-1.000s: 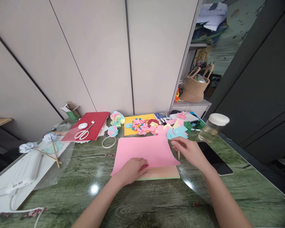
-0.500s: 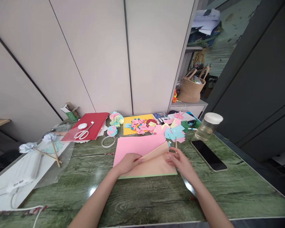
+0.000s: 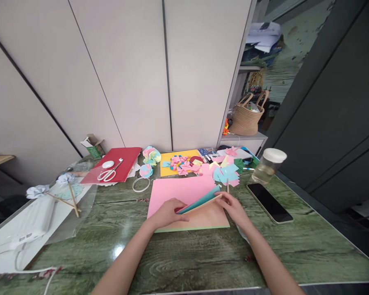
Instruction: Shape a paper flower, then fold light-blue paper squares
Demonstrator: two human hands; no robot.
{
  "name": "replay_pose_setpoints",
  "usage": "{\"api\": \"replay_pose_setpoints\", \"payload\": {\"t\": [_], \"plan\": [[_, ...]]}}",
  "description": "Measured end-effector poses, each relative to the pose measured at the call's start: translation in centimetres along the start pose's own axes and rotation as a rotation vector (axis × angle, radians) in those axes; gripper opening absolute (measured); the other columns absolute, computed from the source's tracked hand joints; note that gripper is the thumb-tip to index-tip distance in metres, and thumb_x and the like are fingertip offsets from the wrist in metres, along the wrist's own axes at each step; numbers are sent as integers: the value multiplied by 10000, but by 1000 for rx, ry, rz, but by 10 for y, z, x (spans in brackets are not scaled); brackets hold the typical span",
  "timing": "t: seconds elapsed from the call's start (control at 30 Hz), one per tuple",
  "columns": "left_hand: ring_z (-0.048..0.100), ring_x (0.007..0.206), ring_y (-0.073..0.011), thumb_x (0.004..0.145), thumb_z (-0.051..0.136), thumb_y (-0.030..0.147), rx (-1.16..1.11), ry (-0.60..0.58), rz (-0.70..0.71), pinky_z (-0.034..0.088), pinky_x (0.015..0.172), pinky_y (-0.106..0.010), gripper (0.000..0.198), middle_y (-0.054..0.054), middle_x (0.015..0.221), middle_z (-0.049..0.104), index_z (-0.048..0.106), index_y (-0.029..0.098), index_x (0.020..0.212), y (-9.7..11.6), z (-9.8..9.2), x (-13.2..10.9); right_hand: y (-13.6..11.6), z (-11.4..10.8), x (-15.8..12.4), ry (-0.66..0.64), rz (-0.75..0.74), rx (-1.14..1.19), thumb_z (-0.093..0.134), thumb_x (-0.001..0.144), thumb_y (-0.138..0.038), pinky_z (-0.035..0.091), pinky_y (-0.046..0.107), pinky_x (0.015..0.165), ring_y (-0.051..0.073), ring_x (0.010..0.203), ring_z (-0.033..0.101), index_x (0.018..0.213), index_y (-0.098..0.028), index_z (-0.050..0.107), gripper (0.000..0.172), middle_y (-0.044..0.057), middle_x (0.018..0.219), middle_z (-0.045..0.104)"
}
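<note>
A pink sheet of paper (image 3: 175,188) lies flat in front of me. Over its near part is a peach sheet (image 3: 204,217), with a thin green edge showing below it. The raised far edge of the peach paper has a teal sheet (image 3: 201,199) standing just behind it. My left hand (image 3: 168,214) grips the left end of these raised sheets, thumb on the near side. With fingers bent at the right end, my right hand (image 3: 233,207) pinches the upper corner of the peach sheet. Exactly how many layers each hand holds is hidden.
Behind the paper are a roll of tape (image 3: 141,184), paper flowers (image 3: 151,155) and cut paper pieces (image 3: 227,174). White scissors (image 3: 107,175) lie on a red folder (image 3: 123,157) at left. A phone (image 3: 269,203) and a lidded jar (image 3: 266,170) are at right.
The raised peach edge has come nearer to me, and teal paper now shows behind it. My right hand has moved up to its corner; my left thumb lies over the sheets.
</note>
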State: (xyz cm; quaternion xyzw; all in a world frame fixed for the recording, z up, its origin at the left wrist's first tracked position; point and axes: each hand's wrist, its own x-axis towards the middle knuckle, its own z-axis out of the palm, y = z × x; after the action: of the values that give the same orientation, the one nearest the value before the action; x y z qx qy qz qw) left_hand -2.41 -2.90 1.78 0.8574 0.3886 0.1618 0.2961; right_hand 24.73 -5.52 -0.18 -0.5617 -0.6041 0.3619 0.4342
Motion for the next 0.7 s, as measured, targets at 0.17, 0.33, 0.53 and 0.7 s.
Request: {"api": "replay_pose_setpoints", "payload": {"t": [0.17, 0.33, 0.53, 0.7], "plan": [[523, 839, -210, 580, 658, 552, 39, -11, -18, 364, 696, -253, 518, -38, 889, 622, 622, 191, 950, 1, 0, 2, 5, 1, 0, -50, 67, 164, 421, 793, -393, 439, 317, 709, 201, 806, 569, 1145, -207, 545, 418, 53, 913, 639], [522, 767, -188, 747, 509, 517, 20, -4, -6, 353, 668, -244, 367, -29, 769, 601, 621, 172, 809, -1, 0, 3, 14, -1, 3, 17, 126, 232, 367, 807, -470, 448, 307, 683, 200, 795, 575, 1059, -167, 600, 457, 85, 965, 637], [499, 690, -166, 818, 400, 480, 16, 9, -16, 345, 634, -239, 386, -14, 668, 548, 564, 164, 669, -3, 1, 5, 6, -1, -4, 226, -12, -300, 480, 773, -401, 409, 291, 598, 145, 563, 472, 1150, -210, 524, 425, 15, 744, 575], [497, 691, -165, 818, 399, 470, 11, 4, -18, 345, 640, -241, 377, -14, 667, 548, 562, 165, 668, -2, 1, 4, -3, 7, -10, 256, -149, -372, 413, 823, -349, 422, 289, 631, 141, 589, 478, 1107, -222, 559, 344, 48, 870, 568]]}}
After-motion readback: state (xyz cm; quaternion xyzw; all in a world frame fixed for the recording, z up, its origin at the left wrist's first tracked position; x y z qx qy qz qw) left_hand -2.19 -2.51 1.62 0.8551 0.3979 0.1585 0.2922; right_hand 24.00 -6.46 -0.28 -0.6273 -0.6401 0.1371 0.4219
